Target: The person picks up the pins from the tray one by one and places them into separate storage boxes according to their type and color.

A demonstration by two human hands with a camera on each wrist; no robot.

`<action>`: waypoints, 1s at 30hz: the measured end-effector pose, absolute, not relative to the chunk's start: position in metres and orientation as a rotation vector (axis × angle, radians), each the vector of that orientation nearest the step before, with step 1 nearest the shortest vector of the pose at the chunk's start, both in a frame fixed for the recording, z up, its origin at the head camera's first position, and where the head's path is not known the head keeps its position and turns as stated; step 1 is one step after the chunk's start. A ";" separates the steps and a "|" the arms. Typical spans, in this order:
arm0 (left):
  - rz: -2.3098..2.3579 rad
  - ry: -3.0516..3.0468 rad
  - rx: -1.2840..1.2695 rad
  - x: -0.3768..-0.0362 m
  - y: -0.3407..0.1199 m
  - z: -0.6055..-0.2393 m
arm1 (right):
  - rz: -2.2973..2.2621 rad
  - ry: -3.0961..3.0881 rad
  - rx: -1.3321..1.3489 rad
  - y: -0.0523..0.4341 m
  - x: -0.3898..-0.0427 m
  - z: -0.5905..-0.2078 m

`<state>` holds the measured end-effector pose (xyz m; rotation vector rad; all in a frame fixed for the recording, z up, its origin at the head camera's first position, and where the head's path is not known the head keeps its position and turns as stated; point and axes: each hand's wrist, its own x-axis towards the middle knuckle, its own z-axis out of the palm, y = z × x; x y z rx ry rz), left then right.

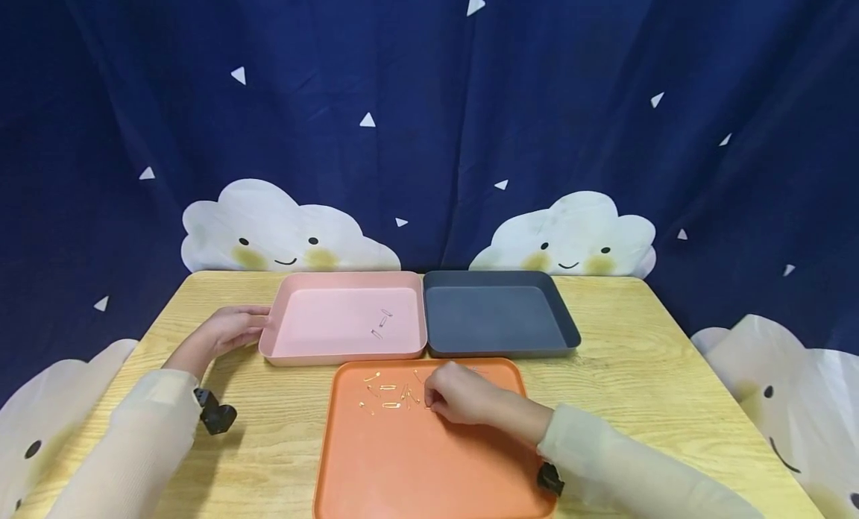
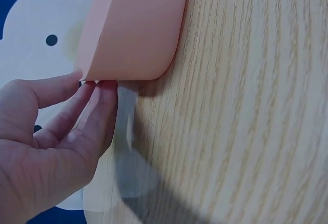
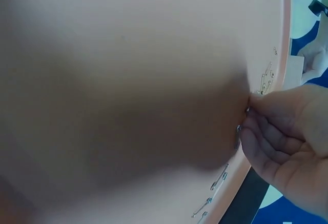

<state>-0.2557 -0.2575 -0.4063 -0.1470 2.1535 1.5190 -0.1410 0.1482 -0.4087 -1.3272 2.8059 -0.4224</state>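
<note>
At the left end of the pink tray (image 1: 295, 359), my left hand (image 1: 231, 329) holds the tray's edge. One fingertip is at the rim and the other fingers (image 2: 105, 106) lie against the outer wall, in the left wrist view. Over the upper part of the orange tray (image 1: 429, 467), my right hand (image 1: 463, 396) pinches a small safety pin (image 3: 248, 109) between thumb and fingertips, low over the tray floor. Several gold-coloured safety pins (image 1: 388, 388) lie scattered left of this hand. Three darker safety pins (image 1: 383, 321) lie in the pink tray.
A dark grey tray (image 1: 499, 321) stands against the pink tray's right side, both behind the orange tray. The wooden table (image 1: 624, 355) reaches back to a blue curtain (image 1: 429, 116) with white clouds. Both wrists carry black cameras (image 1: 216, 413).
</note>
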 end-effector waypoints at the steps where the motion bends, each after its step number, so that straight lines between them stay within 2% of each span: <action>1: 1.520 2.153 -0.137 -0.255 -0.258 -0.406 | -0.400 2.811 -1.332 0.147 -0.141 -0.409; 7: 1.524 2.149 -0.109 -0.254 -0.259 -0.404 | -0.439 2.821 -1.228 0.142 -0.141 -0.410; 12: 1.499 2.165 -0.120 -0.253 -0.258 -0.403 | -0.841 2.635 -0.963 0.141 -0.140 -0.408; 22: 1.526 2.147 -0.123 -0.253 -0.258 -0.402 | -1.321 2.069 -0.365 0.140 -0.145 -0.400; 30: 1.520 2.153 -0.114 -0.253 -0.258 -0.403 | -1.473 1.785 -0.200 0.146 -0.152 -0.403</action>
